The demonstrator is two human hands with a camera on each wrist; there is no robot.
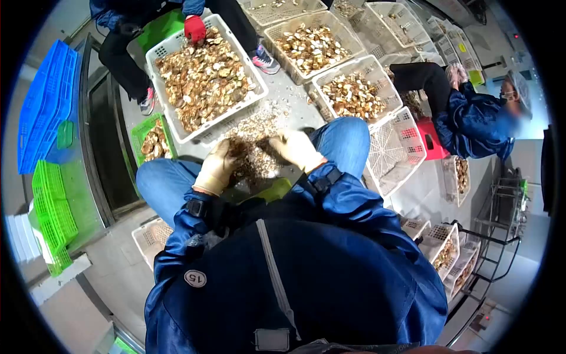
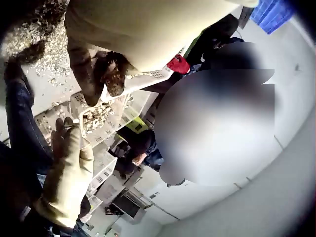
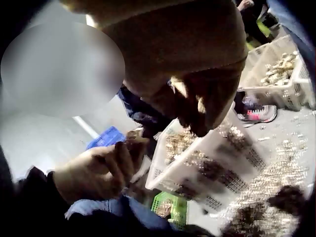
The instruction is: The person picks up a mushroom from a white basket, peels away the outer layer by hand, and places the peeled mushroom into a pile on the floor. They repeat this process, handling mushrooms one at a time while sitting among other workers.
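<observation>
My gloved left hand (image 1: 215, 168) grips a brown, rough clump (image 2: 114, 74) that looks like a mushroom. In the right wrist view this left hand (image 3: 94, 170) has its fingers curled round the brown piece. The gloved right hand (image 1: 298, 150) faces it from the other side, above the floor between the knees. Its fingers look bent in the left wrist view, where the right hand (image 2: 66, 173) appears low at the left. I cannot tell what the right fingertips hold. Below both hands lies a heap of pale and brown scraps (image 1: 262, 162).
A large white crate (image 1: 259, 97) of brown and white pieces stands ahead, a person's red-gloved hand (image 1: 194, 28) in it. A small green basket (image 1: 137, 134) is at the left. More crates (image 1: 377, 118) line the right, near a seated person (image 1: 477, 121). Blue crates (image 1: 47, 106) lean far left.
</observation>
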